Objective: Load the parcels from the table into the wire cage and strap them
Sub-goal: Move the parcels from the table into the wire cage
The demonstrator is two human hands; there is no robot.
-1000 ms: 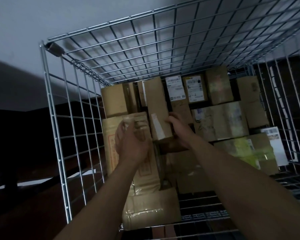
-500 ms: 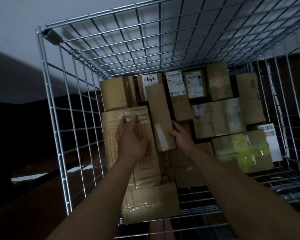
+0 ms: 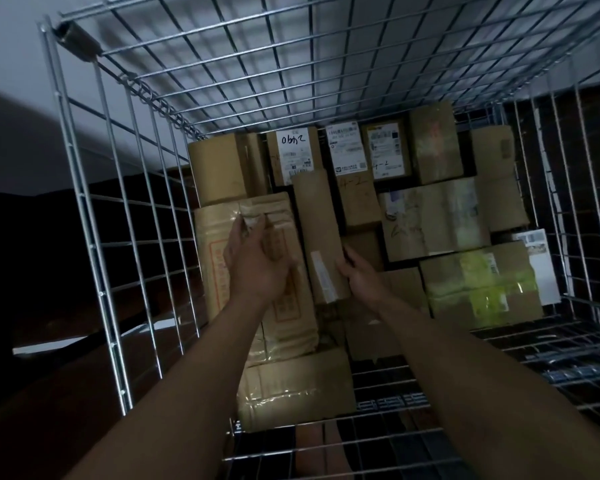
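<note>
Seating the narrow parcel [image 3: 321,233] among packed boxes near the wire cage's [image 3: 94,202] left wall, you gripped its near right edge with your right hand [image 3: 359,275], left hand [image 3: 253,268] open on the adjacent taped parcel [image 3: 215,258]; it appeared light and stiff, best held by its long edges.

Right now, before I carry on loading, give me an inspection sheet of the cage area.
Surface: cage floor, bare mesh at near right.
Job's things: wire cage holds packed cardboard parcels; narrow parcel lies beside taped parcel; no strap seen.
Clutter: nothing seen.
Grips: left hand rests flat on taped parcel; right hand grips narrow parcel's near end.
Cables: nothing seen.
Surroundings: pale wall behind cage; dark elsewhere.
</note>
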